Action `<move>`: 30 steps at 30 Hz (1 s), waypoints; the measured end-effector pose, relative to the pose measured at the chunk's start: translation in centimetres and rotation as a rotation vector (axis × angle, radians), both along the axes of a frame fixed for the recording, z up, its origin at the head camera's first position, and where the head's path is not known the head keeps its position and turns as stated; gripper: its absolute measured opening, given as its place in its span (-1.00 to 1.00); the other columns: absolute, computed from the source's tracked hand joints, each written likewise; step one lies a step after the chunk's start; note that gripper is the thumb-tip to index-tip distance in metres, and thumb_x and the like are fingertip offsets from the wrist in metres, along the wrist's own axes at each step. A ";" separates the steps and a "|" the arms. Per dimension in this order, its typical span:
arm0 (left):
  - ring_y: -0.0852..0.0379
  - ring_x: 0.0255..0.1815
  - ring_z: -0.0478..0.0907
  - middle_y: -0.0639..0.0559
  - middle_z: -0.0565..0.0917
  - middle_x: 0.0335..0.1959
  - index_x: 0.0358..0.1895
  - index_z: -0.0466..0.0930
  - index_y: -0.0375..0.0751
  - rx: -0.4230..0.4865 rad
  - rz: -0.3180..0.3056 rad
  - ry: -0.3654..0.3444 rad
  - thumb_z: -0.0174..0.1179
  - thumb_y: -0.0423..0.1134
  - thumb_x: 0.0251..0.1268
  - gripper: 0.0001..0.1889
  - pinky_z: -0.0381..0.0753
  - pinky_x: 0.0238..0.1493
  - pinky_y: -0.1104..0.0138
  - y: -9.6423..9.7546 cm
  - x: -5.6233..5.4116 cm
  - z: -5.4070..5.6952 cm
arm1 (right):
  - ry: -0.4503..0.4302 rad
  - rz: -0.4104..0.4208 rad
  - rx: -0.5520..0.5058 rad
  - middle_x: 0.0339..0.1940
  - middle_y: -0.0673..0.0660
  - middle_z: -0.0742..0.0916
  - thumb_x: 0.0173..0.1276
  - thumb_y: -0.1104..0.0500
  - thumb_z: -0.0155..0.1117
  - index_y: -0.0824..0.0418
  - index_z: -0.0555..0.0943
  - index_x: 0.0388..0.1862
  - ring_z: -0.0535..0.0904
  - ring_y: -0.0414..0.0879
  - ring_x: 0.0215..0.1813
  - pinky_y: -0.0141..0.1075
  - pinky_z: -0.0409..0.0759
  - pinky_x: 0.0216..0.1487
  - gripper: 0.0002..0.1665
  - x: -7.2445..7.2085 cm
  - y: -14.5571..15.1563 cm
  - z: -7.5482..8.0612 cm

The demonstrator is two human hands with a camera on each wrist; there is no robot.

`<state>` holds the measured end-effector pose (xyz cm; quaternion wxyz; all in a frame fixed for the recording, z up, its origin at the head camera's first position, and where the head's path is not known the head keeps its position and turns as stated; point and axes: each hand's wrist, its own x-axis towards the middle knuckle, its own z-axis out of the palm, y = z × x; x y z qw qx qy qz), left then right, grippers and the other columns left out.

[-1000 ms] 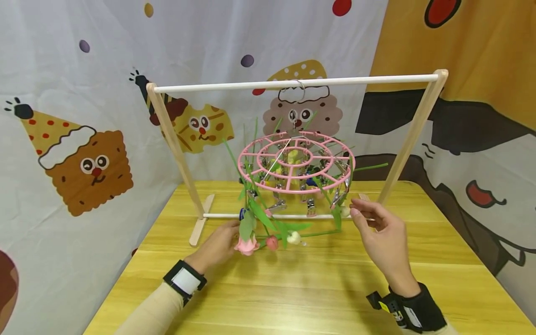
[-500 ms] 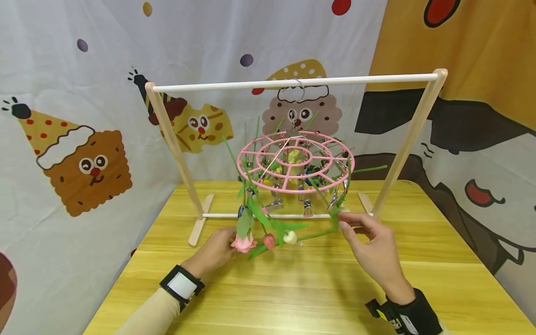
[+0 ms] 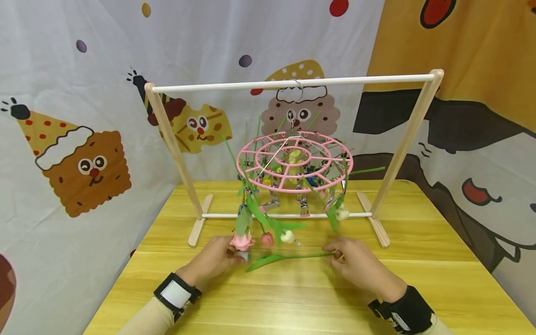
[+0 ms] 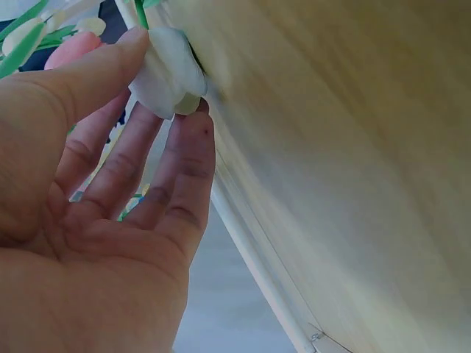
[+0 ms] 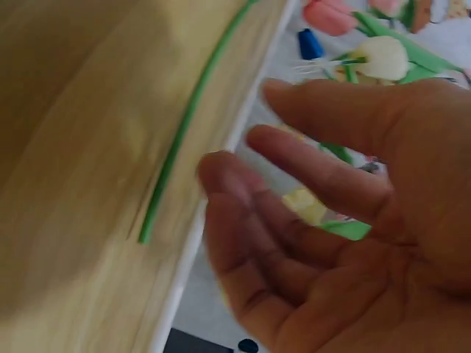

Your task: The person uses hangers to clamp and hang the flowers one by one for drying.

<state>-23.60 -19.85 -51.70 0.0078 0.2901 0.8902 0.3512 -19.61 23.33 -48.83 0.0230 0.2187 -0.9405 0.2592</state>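
Low over the table, my left hand [image 3: 213,258] pinches the pale head of an artificial tulip [image 4: 168,73] between thumb and fingertips. The tulip's green stem [image 3: 301,256] and long leaf stretch to the right. At the stem's far end is my right hand [image 3: 360,263], its fingers loosely bent; in the right wrist view they are apart from the stem [image 5: 184,132]. Above hangs a pink round clip hanger [image 3: 289,176] with several metal clips. From it droop a pink rose [image 3: 242,241], a pink tulip [image 3: 267,239] and white tulips [image 3: 287,236], heads down.
A wooden rack with a white top rod [image 3: 209,87] carries the hanger by its hook. Its lower rod [image 3: 217,216] and feet [image 3: 372,221] stand on the wooden table [image 3: 268,298]. A printed cloth [image 3: 201,42] hangs behind.
My right hand has moved down and left, away from the hanging white flower, to the stem's end. The held tulip has come lower and nearer, its stem now apart from the hanging flowers.
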 end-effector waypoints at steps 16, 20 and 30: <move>-0.01 0.13 0.92 -0.01 0.95 0.06 0.09 0.88 -0.13 0.043 -0.029 -0.092 0.66 -0.30 0.46 -0.76 0.93 0.09 0.39 0.0 0.7 -0.2 | -0.049 0.077 0.034 -0.29 -0.13 0.79 0.45 0.40 0.67 0.04 0.87 -0.26 0.59 -0.44 -0.27 -0.43 0.64 -0.29 -0.75 -0.2 1.9 -1.9; -0.06 0.14 0.92 -0.06 0.95 0.10 0.16 0.88 -0.14 0.030 -0.004 -0.097 0.66 -0.23 0.47 -0.70 0.95 0.12 0.33 -0.5 0.9 0.2 | -0.033 0.087 0.038 -0.27 -0.13 0.77 0.49 0.41 0.63 0.04 0.84 -0.22 0.57 -0.44 -0.26 -0.42 0.63 -0.29 -0.74 0.0 2.0 -2.0; -0.01 0.04 0.91 0.00 0.96 0.05 0.09 0.90 -0.08 0.009 0.254 0.126 0.63 -0.34 0.47 -0.77 0.97 0.07 0.01 -2.4 1.2 2.2 | 0.074 0.010 -0.053 -0.22 -0.07 0.81 0.60 0.41 0.54 0.06 0.77 -0.09 0.62 -0.39 -0.26 -0.41 0.63 -0.27 -0.76 0.9 1.9 -1.2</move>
